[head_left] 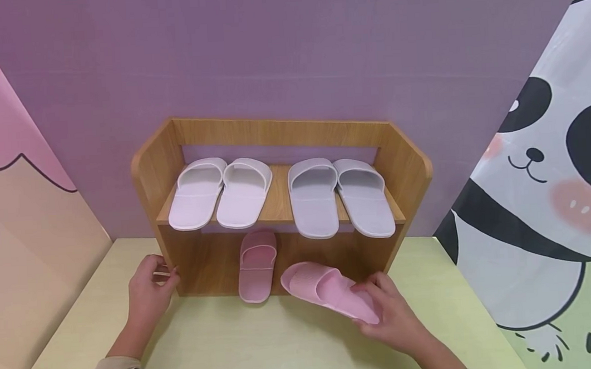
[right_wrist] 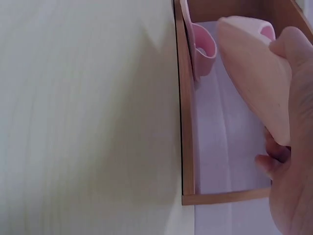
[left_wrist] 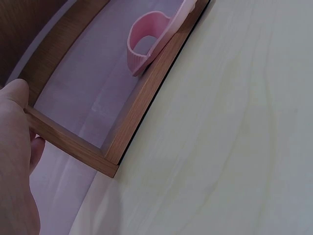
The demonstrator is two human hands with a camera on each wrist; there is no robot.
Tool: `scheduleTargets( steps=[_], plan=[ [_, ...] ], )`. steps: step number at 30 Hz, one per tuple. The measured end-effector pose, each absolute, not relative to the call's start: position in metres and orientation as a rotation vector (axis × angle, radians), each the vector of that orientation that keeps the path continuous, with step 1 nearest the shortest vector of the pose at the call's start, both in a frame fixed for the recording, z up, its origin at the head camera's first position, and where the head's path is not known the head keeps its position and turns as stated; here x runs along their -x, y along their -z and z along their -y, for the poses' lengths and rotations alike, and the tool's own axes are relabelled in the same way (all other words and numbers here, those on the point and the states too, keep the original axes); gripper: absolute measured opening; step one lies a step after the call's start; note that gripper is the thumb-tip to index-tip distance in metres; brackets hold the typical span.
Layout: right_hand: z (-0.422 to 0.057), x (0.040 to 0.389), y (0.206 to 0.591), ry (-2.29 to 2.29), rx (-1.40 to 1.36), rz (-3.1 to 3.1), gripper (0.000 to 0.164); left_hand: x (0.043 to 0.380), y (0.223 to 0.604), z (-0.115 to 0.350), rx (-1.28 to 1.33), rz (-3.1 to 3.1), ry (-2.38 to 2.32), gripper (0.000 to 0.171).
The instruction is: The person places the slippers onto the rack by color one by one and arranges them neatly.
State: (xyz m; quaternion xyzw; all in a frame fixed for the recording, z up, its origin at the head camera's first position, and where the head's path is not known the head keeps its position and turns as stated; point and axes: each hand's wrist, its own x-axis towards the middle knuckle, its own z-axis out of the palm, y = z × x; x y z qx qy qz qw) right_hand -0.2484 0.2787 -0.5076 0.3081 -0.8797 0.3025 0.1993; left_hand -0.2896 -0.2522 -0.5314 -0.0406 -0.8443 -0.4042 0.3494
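Note:
My right hand (head_left: pixel 395 318) grips a pink slipper (head_left: pixel 308 281) by the heel, toe pointing left and toward the rack. The slipper is tilted in front of the lower level; its sole (right_wrist: pixel 254 73) shows in the right wrist view. My left hand (head_left: pixel 150 287) pinches the left side panel of the wooden shoe rack (left_wrist: pixel 68 142), thumb inside and fingers outside. Another pink slipper (head_left: pixel 257 270) rests on the lower level, toe inward. On the upper shelf stand a white pair of slippers (head_left: pixel 198 195) at left and a grey pair (head_left: pixel 316 200) at right.
The rack stands on a pale wood-grain table (head_left: pixel 264 348) against a purple back wall (head_left: pixel 288 51). A panda picture (head_left: pixel 552 193) covers the right wall, and a pink cartoon panel (head_left: pixel 11 110) the left one.

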Motion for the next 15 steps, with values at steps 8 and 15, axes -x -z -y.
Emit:
scheduleTargets(
  steps=[8,15],
  plan=[
    [-0.263,0.257,0.513,-0.764,-0.772,2.300,0.056,0.289,0.530,0.252,0.100,2.192,1.031,0.028],
    [-0.249,0.265,0.517,-0.769,-0.679,2.243,0.053,0.288,0.529,0.251,0.099,2.199,1.029,0.028]
  ],
)
